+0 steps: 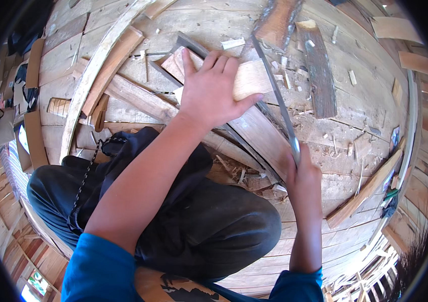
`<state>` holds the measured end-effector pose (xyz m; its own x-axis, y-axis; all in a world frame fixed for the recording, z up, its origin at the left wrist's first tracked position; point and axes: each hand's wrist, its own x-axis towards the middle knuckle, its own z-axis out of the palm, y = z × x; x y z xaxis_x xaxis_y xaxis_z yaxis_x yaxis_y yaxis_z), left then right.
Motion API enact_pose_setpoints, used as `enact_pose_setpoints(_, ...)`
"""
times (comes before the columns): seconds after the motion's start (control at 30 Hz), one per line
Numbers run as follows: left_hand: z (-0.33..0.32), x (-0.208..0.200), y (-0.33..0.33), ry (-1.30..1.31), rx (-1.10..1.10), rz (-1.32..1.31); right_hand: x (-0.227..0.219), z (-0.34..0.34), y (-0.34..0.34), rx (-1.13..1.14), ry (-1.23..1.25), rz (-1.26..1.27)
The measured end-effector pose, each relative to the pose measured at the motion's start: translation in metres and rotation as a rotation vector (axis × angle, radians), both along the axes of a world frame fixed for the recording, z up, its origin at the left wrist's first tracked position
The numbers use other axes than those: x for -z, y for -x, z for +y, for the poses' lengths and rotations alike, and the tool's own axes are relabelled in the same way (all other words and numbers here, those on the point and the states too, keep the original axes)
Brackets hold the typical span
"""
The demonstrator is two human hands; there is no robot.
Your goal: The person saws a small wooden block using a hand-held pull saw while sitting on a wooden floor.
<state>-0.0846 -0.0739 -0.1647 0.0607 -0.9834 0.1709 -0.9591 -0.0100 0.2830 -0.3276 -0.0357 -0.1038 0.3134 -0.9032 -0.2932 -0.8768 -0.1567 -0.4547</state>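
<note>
My left hand (211, 93) lies across a pale wooden block (252, 80), with its fingers over the far edge and its thumb at the near edge. The block rests at a slant on a longer plank (261, 135) in front of my knees. My right hand (303, 171) is wrapped round the handle of a long-bladed knife (278, 93), hiding most of the handle. Its thin blade points away from me, close beside the block's right end; whether it touches the wood I cannot tell.
Shavings and chips (324, 136) lie over the plank floor. A bark-edged slab (318, 75) sits at the far right, and a loose board (365, 189) nearer right. Long curved strips (95, 75) and a cardboard box (33, 141) are on the left. My bent knee (244, 226) is close by.
</note>
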Motion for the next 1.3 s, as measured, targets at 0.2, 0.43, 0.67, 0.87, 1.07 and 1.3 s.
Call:
enact_pose_setpoints(0.2, 0.001, 0.001, 0.003, -0.045, -0.004, -0.025, -0.005, 0.025, 0.021, 0.023, -0.002, 0.000)
enact_pose_setpoints(0.43, 0.002, 0.001, 0.000, 0.039, 0.007, -0.014, -0.005, 0.022, 0.020, 0.034, -0.025, -0.006)
enact_pose_setpoints(0.67, 0.002, 0.002, -0.004, 0.012, 0.013, -0.027, 0.003, -0.008, -0.013, -0.058, 0.040, -0.030)
enact_pose_setpoints(0.87, 0.002, 0.003, 0.001, 0.043, 0.004, -0.020, -0.014, 0.026, 0.022, 0.071, -0.039, 0.014)
enact_pose_setpoints(1.07, 0.002, 0.004, -0.004, 0.016, -0.009, -0.009, 0.011, -0.014, -0.017, -0.059, 0.037, 0.007)
enact_pose_setpoints(1.3, 0.009, 0.001, -0.003, 0.046, 0.038, 0.003, -0.001, 0.004, -0.011, 0.010, -0.021, -0.030)
